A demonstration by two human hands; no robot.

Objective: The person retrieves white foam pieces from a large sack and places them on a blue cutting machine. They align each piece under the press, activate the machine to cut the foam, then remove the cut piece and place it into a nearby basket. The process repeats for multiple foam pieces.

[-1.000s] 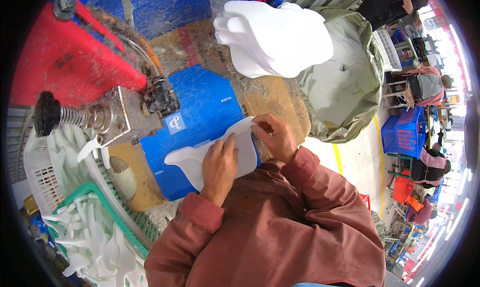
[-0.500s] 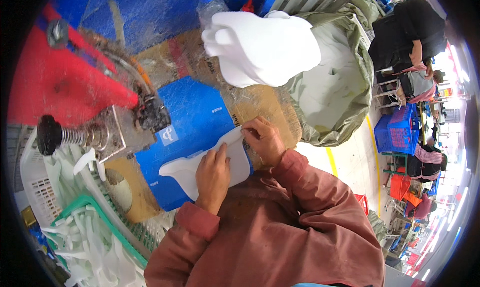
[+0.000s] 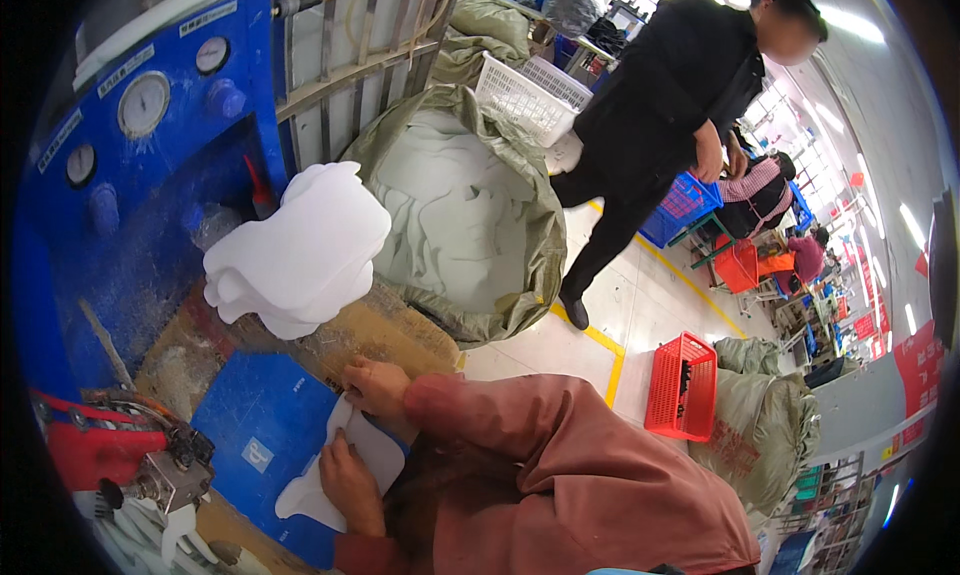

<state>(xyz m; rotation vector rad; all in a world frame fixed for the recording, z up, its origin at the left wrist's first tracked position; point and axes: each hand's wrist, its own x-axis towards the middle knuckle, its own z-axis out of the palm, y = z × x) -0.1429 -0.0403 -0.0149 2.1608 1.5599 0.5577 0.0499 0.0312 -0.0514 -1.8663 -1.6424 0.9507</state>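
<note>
A thin white cut-out piece [image 3: 378, 449] with curved edges lies on a flat blue sheet [image 3: 232, 413]. My left hand [image 3: 350, 485] rests on the middle of this piece, fingers stretched out and pressing it down. At the piece's far end, my right hand [image 3: 377, 387] pinches its narrow edge between thumb and fingers. A thick pile of similar white pieces [image 3: 300, 250] stands beyond the blue sheet, apart from both hands.
A green woven sack [image 3: 545, 237] full of white pieces stands beyond the table. To the left are a blue gauge panel [image 3: 105, 145] and a red-and-metal machine head [image 3: 165, 465]. A person in black [image 3: 640, 105] stands past the sack. A red basket [image 3: 682, 387] sits on the floor.
The view has swung to the right, bringing the gauge panel and red basket into sight. The person in black shows nearer and upright. Both hands stay on the white piece.
</note>
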